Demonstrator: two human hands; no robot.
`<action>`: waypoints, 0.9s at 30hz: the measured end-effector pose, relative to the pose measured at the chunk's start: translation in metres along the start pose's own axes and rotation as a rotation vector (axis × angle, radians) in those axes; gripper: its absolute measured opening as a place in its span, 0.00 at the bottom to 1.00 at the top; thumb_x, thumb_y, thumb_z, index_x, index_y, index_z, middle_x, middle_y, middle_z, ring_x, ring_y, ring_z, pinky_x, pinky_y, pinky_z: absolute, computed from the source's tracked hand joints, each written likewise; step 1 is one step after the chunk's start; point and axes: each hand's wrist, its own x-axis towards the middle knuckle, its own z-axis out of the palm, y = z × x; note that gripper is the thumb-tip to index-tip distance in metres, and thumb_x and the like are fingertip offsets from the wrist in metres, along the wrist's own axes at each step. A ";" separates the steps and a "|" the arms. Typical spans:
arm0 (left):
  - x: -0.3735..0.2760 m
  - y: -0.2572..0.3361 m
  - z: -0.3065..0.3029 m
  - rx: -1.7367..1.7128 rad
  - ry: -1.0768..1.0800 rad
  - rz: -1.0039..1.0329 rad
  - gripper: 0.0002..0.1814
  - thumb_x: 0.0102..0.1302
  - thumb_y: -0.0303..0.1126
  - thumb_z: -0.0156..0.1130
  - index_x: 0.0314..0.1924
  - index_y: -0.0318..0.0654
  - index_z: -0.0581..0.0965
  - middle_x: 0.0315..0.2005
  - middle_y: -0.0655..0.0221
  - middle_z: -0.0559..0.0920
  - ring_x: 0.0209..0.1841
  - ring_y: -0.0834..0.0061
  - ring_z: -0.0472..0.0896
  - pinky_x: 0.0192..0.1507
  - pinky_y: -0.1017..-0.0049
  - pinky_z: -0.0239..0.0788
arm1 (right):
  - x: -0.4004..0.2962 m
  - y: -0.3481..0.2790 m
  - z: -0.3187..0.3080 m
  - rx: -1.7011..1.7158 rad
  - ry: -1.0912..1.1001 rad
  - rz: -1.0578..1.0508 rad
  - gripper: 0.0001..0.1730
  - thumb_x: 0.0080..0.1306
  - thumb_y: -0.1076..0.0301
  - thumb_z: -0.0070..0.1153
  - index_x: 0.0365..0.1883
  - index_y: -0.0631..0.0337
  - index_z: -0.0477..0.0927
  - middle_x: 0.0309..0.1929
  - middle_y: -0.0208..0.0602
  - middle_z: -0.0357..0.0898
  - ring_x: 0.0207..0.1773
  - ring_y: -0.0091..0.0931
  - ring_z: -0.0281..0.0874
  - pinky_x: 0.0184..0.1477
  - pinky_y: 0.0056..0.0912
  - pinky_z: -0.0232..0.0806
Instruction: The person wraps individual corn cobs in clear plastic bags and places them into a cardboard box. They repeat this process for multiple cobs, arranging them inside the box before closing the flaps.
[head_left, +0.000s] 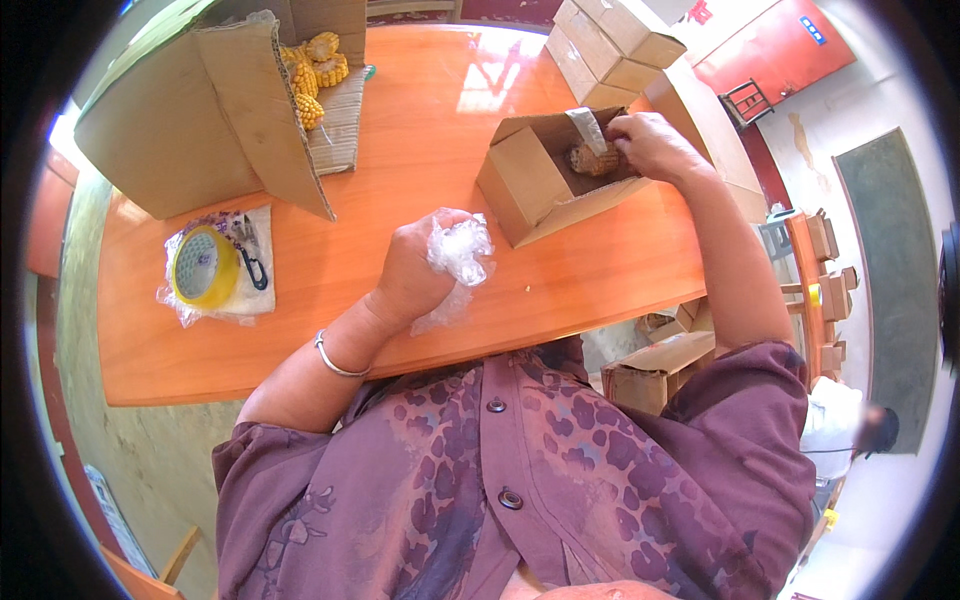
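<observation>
My left hand (416, 262) is closed around a crumpled wad of clear plastic film (461, 247) above the table, and part of the film hangs below the fist. My right hand (660, 146) reaches over the right side of an open cardboard box (521, 184). Its fingertips are bent at the inner wall, and whether they grip anything is hidden. A piece of corn cob (592, 159) lies inside that box, close to my right fingers. A strip of pale tape (585, 127) hangs over the box's far edge.
A large cardboard carton (172, 120) on its side holds several corn pieces (304, 79). Yellow tape roll (202, 266) and dark-handled snips (253, 262) rest on plastic at left. Stacked boxes (611, 49) stand at the far right. A person (832, 427) is at right.
</observation>
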 end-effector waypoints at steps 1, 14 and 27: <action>0.000 -0.001 0.000 -0.011 0.012 -0.005 0.22 0.49 0.30 0.78 0.43 0.35 0.78 0.29 0.74 0.82 0.32 0.85 0.78 0.35 0.79 0.71 | -0.011 -0.007 -0.011 0.015 -0.031 -0.029 0.14 0.66 0.64 0.53 0.43 0.64 0.81 0.40 0.50 0.82 0.44 0.41 0.80 0.47 0.38 0.71; 0.011 -0.002 -0.025 -0.381 0.050 -0.226 0.18 0.61 0.28 0.60 0.51 0.32 0.75 0.40 0.68 0.81 0.39 0.78 0.79 0.46 0.73 0.72 | -0.069 -0.036 0.019 0.190 0.130 -0.356 0.09 0.62 0.68 0.58 0.32 0.66 0.74 0.32 0.50 0.76 0.40 0.48 0.74 0.41 0.47 0.66; 0.012 -0.002 -0.047 -1.057 -0.110 -0.237 0.35 0.56 0.26 0.66 0.62 0.43 0.61 0.43 0.62 0.77 0.45 0.67 0.77 0.46 0.67 0.74 | -0.089 -0.081 0.055 0.011 0.786 -0.520 0.13 0.61 0.69 0.62 0.43 0.63 0.79 0.38 0.42 0.81 0.38 0.41 0.78 0.42 0.39 0.70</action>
